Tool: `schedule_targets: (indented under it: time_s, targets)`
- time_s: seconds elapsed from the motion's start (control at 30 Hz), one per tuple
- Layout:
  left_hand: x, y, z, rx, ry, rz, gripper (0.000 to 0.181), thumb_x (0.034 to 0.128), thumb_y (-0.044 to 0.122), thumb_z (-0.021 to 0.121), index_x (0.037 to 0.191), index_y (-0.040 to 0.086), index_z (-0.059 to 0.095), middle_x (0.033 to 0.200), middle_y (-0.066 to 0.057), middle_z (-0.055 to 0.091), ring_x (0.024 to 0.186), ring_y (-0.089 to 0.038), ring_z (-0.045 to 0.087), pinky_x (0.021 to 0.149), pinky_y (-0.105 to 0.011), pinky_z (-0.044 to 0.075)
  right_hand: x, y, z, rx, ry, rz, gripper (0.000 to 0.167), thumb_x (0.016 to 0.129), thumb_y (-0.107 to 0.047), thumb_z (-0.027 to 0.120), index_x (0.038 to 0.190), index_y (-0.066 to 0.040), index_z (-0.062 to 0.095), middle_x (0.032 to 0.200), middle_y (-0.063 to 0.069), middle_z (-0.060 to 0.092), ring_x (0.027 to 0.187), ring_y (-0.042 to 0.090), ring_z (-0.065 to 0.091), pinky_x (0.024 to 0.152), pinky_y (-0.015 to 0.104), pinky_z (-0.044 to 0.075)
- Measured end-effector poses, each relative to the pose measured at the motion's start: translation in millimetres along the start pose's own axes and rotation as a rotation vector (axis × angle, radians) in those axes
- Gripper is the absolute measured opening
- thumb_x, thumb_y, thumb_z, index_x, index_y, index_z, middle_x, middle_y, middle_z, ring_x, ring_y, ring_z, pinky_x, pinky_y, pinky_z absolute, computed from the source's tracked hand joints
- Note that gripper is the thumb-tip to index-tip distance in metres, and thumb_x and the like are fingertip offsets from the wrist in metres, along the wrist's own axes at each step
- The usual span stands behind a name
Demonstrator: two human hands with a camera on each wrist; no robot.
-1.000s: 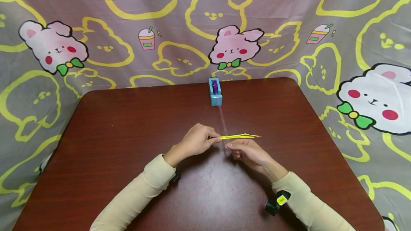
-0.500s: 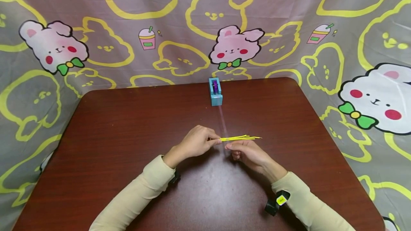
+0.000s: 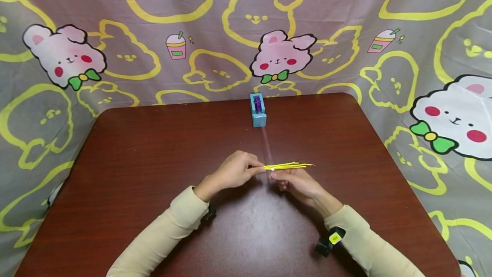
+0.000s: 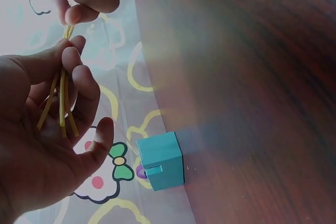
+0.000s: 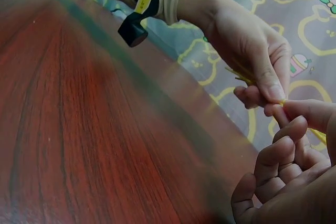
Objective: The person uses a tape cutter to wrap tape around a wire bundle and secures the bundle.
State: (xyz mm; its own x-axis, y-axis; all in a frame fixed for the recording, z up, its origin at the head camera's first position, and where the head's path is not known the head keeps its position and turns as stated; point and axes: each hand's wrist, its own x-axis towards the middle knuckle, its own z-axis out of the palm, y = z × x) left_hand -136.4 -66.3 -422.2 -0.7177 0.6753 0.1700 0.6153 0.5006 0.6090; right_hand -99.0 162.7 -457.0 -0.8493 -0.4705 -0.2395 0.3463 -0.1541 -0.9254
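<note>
My left hand (image 3: 237, 168) pinches one end of a bundle of thin yellow wire-like strands (image 3: 289, 166) between thumb and fingers. In the left wrist view, the strands' short ends (image 4: 63, 106) fan out below the pinch, towards the palm. A strip of clear tape (image 3: 266, 142) runs from a blue tape dispenser (image 3: 259, 119) to my right hand (image 3: 301, 185), whose thumb and finger pinch its near end. The bundle crosses the tape just beyond the right fingertips, with a small white glint at the crossing. In the right wrist view, the hands nearly hide the strands.
The dispenser, with a purple tape core (image 3: 257, 104), stands near the far edge of the dark brown table (image 3: 173, 140). A patterned cloth (image 3: 215, 12) hangs behind and at both sides. Black wrist devices (image 3: 329, 242) sit by the sleeves.
The bundle has shifted slightly towards me, and its crossing with the tape sits nearer the right fingertips. A white glint has appeared there. Both hands keep their pinches; the dispenser has not moved.
</note>
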Motion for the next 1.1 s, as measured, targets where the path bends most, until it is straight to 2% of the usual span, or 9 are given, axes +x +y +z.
schedule_targets:
  time_s: [0.27, 0.43, 0.53, 0.67, 0.83, 1.1]
  targets:
    - [-0.8, -0.3, -0.8, -0.023, -0.015, 0.004, 0.014, 0.0957, 0.017, 0.071, 0.102, 0.011, 0.081, 0.082, 0.003, 0.07, 0.063, -0.004, 0.049, 0.058, -0.023, 0.042, 8.3, 3, -3, -0.028, 0.068, 0.013, 0.009, 0.097, -0.009, 0.067, 0.091, -0.009, 0.073, 0.069, -0.003, 0.053, 0.066, 0.014, 0.045, 0.066, 0.028, 0.039]
    - [-1.2, 0.2, -2.0, -0.022, 0.002, 0.001, 0.014, 0.0955, 0.016, 0.071, 0.102, 0.009, 0.081, 0.076, 0.003, 0.066, 0.059, -0.004, 0.046, 0.056, -0.023, 0.039, 8.7, 1, -3, 0.018, 0.103, 0.034, 0.007, 0.096, -0.006, 0.066, 0.094, -0.006, 0.072, 0.071, -0.003, 0.056, 0.067, 0.011, 0.05, 0.065, 0.025, 0.042]
    - [-1.2, 0.5, -2.8, 0.002, 0.02, 0.006, 0.013, 0.095, 0.017, 0.072, 0.101, 0.01, 0.081, 0.074, 0.007, 0.065, 0.058, -0.003, 0.044, 0.055, -0.023, 0.038, 5.9, 0, -4, 0.026, 0.083, 0.064, 0.01, 0.098, -0.009, 0.066, 0.103, -0.001, 0.069, 0.072, -0.002, 0.056, 0.066, 0.011, 0.049, 0.067, 0.026, 0.045]
    - [-1.3, 1.4, -3.4, 0.017, 0.025, 0.002, 0.013, 0.0945, 0.018, 0.072, 0.1, 0.01, 0.082, 0.074, 0.006, 0.065, 0.058, -0.003, 0.044, 0.056, -0.022, 0.038, -0.2, 1, -5, -0.008, 0.014, 0.103, 0.015, 0.099, -0.014, 0.065, 0.1, 0.001, 0.065, 0.071, -0.001, 0.052, 0.066, 0.013, 0.048, 0.069, 0.03, 0.047]
    - [-1.0, 1.3, -2.6, 0.016, 0.021, 0.0, 0.013, 0.0941, 0.017, 0.073, 0.099, 0.01, 0.082, 0.076, 0.003, 0.067, 0.059, -0.003, 0.046, 0.056, -0.023, 0.039, -4.7, 1, -4, -0.005, -0.049, 0.102, 0.012, 0.1, -0.012, 0.063, 0.096, -0.002, 0.068, 0.072, -0.002, 0.053, 0.067, 0.012, 0.05, 0.071, 0.031, 0.048]
    - [-0.4, 1.7, -0.8, 0.036, 0.025, 0.017, 0.012, 0.0938, 0.017, 0.073, 0.099, 0.012, 0.082, 0.078, 0.007, 0.067, 0.06, -0.002, 0.047, 0.057, -0.023, 0.041, -1.6, -2, -3, 0.072, -0.009, 0.063, 0.013, 0.101, -0.009, 0.061, 0.105, -0.004, 0.073, 0.075, -0.003, 0.059, 0.067, 0.011, 0.05, 0.07, 0.028, 0.046]
